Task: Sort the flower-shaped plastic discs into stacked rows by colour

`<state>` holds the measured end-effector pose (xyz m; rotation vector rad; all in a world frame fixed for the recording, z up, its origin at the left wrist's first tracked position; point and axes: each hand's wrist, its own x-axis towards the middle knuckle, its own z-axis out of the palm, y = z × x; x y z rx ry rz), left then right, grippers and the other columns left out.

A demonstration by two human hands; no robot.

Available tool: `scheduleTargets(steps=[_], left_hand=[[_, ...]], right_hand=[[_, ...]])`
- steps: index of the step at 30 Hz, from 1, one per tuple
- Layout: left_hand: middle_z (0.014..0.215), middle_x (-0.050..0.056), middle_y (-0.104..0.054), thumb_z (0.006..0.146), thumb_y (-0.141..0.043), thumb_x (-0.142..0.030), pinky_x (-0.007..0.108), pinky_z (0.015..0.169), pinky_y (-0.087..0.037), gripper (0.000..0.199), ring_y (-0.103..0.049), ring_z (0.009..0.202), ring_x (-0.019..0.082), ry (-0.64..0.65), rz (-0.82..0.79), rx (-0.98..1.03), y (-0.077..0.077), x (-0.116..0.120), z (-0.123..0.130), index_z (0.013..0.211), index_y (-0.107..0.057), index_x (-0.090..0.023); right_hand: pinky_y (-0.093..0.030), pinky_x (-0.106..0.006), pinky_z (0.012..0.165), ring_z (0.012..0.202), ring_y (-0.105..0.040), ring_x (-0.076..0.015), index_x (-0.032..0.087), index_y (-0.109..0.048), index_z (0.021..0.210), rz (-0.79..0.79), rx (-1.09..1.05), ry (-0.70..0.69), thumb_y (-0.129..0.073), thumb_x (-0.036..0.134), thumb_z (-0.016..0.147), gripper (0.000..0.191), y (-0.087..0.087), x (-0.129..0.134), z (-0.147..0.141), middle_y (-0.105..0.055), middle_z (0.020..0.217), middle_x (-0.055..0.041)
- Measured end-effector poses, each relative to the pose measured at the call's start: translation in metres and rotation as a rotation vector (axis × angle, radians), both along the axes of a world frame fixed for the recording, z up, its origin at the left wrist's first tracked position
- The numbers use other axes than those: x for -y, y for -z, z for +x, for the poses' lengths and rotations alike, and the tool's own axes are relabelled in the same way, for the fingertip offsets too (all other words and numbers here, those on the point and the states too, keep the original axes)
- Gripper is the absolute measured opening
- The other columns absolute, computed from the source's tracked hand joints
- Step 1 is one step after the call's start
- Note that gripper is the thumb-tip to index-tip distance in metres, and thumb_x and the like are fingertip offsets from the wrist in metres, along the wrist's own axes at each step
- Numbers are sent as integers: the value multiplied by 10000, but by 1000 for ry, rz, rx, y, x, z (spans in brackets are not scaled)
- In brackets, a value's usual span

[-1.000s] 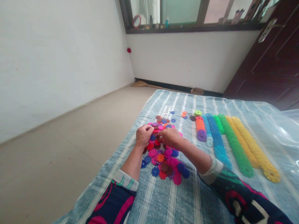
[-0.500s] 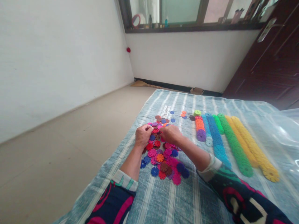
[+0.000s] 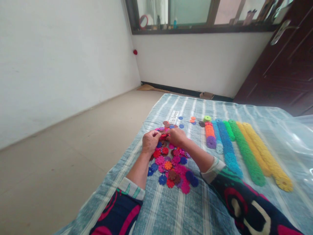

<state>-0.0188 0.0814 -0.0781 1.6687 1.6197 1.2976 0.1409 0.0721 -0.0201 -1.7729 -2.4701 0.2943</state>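
Note:
Over a loose pile of notched plastic discs in pink, red, blue, brown, purple and orange, my two hands meet. My left hand is closed in a pinch on red notched discs at its fingertips. My right hand comes in from the right with bent, closed fingers against the same red discs; its fingers partly hide how it grips. Under both hands, part of the pile is out of sight.
To the right lie linked disc rows: orange and purple, blue, green, yellow. Loose blue and orange discs rest further back. A striped cloth covers the surface. Clear plastic sits at right.
My right hand has moved slightly left, bringing its fingers closer to my left fingertips, and more red shows between them. My left hand is almost still.

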Motion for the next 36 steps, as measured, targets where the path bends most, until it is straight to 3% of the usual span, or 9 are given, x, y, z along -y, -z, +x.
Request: scheduleTargets(steps=[6,10,14,18,23,28,32,36], left_hand=[[615,-1,-649,721,-600,-358,236,587,-427,204,-580,611,143,3,-15,-12,-2,2,0,669,-687,-182],[623,2,-654,716,-582,-352,238,584,-425,203,-592,629,152,1,-29,-22,-5,3,1,659,-680,-184],[623,4,-655,725,-564,-363,238,591,-428,223,-596,633,153,15,-26,-27,-7,4,1,664,-677,-181],[628,5,-655,723,-561,-369,238,593,-428,230,-596,631,151,12,-23,-41,-7,4,0,670,-680,-179],[636,7,-661,721,-563,-371,237,592,-429,233,-595,634,151,8,-26,-42,-8,4,0,672,-682,-177],[619,4,-659,711,-580,-384,239,580,-429,230,-599,633,159,-1,-36,-24,-9,3,-1,678,-685,-182],[613,3,-659,706,-598,-399,246,562,-422,233,-591,611,162,-4,-34,-16,-8,0,-3,688,-693,-187],[601,3,-662,704,-610,-414,246,547,-422,237,-587,589,162,4,-31,-4,-6,-3,-5,686,-697,-195]], right_hand=[[-430,-252,674,888,-656,-211,291,-773,989,-4,-196,34,-633,395,827,238,6,-3,16,-735,946,-37],[-362,-217,607,707,-583,-140,262,-788,968,-35,-364,-85,-644,340,829,215,6,0,28,-689,731,5],[-277,-209,529,537,-411,-84,171,-792,930,-107,-495,-213,-570,250,854,248,3,8,40,-499,521,49],[-268,-193,508,505,-367,-69,149,-775,980,-176,-642,-240,-564,229,820,277,5,12,48,-462,503,66],[-283,-181,490,497,-393,-67,133,-746,755,-193,-723,-233,-549,241,813,233,7,21,53,-480,502,55],[-284,-169,431,393,-400,-57,129,-719,770,-219,-742,-28,-527,285,848,260,-5,16,82,-484,441,63],[-300,-158,402,369,-411,-50,122,-735,806,-81,-670,211,-576,278,831,224,-19,-6,125,-533,452,44],[-366,-158,427,395,-475,-60,125,-749,863,24,-464,438,-598,228,821,187,-28,-28,163,-588,490,22]])
